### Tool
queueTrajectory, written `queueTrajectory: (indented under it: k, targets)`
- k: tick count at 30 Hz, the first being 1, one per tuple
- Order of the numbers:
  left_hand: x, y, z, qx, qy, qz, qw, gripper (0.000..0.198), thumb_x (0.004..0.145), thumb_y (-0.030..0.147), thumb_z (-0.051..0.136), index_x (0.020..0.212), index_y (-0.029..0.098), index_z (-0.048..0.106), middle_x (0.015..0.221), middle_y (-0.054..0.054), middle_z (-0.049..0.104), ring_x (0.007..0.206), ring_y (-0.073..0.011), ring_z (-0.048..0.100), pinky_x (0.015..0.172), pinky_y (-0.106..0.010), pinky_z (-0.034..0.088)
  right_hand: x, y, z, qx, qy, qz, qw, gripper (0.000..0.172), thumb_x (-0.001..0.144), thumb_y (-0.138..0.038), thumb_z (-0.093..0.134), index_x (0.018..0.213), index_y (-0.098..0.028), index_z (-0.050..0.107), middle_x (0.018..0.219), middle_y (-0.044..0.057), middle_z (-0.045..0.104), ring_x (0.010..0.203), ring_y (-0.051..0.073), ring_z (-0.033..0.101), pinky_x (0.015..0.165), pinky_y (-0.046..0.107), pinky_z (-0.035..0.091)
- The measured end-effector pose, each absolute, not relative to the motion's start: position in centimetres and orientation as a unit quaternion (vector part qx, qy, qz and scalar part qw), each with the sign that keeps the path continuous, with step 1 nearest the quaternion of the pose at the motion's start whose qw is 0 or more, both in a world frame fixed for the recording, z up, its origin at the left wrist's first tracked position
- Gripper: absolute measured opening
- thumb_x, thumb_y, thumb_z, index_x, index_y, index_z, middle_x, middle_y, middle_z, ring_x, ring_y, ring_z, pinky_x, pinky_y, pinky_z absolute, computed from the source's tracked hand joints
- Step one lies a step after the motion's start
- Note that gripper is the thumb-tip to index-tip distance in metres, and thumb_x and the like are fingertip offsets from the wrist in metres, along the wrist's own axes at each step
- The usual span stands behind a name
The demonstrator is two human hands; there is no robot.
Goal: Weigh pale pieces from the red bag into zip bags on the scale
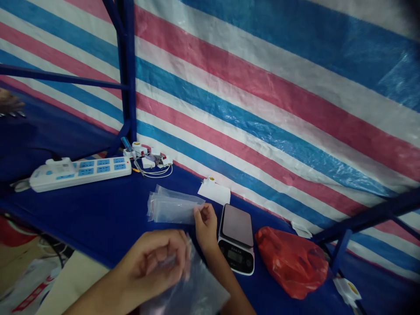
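Left grip (157, 262) holds a glossy, translucent bag (205, 280).

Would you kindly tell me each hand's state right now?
Left hand: closed, holding a clear, flat plastic bag.
Right hand: closed, pinching stacked translucent plastic bags.

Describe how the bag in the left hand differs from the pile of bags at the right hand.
The held bag is in the left hand, near the camera; the pile of bags lies farther off on the blue tabletop, its end pinched by the right hand.
The held bag slants, while the pile of bags lies flat, in overlapping layers.
Both are see-through plastic.
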State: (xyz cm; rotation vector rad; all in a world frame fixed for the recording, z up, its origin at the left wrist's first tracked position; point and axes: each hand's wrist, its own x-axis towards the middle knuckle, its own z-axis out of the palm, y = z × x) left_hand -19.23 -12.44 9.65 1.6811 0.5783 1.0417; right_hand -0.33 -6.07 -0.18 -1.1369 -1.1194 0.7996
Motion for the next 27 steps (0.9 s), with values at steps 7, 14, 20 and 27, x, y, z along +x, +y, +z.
queueTrajectory:
  k: [7,14,20,27]
  targets:
    - [-19.8,-6.4,1.7,0.644,0.524,0.501,0.245,0.028,0.088,0.047,0.061,0.101,0.023,0.069,0.089,-0.001,0.073,0.067,-0.0135,0.061,0.056,-0.023,0.047,-0.3,-6.1,-0.2,-0.499,-0.488,0.366,0.615,0.028,0.087,-0.045,0.066,0.085,-0.023,0.051,0.074,-0.003,0.054,0.068,0.013,0.050,0.064,0.026,0.041]
    - [-20.6,-5.6,0.9,0.577,0.588,0.512,0.243,0.060,0.080,0.053,0.066,0.128,0.021,0.049,0.086,0.000,0.070,0.069,-0.0162,0.064,0.072,-0.030,0.053,-0.4,-6.5,0.1,-0.508,-0.511,0.359,0.594,0.027,0.090,-0.045,0.063,0.087,-0.022,0.050,0.075,-0.004,0.054,0.066,0.012,0.049,0.065,0.026,0.041]
    - [-21.2,-3.8,0.2,0.579,0.615,0.510,0.162,0.076,0.069,0.058,0.074,0.131,0.020,0.052,0.114,-0.011,0.062,0.097,-0.0264,0.064,0.085,-0.042,0.055,-0.3,-6.5,0.0,-0.494,-0.525,0.369,0.587,0.025,0.091,-0.042,0.064,0.087,-0.022,0.050,0.073,-0.005,0.053,0.066,0.012,0.047,0.066,0.025,0.041]
    - [-22.3,-0.9,-0.2,0.567,0.499,0.508,0.415,0.101,0.061,0.046,0.081,0.148,0.021,0.035,0.125,-0.013,0.065,0.110,-0.0290,0.068,0.090,-0.041,0.058,-0.1,-6.4,-0.5,-0.477,-0.539,0.375,0.584,0.023,0.093,-0.041,0.063,0.088,-0.022,0.050,0.075,-0.004,0.051,0.069,0.012,0.047,0.067,0.025,0.039]
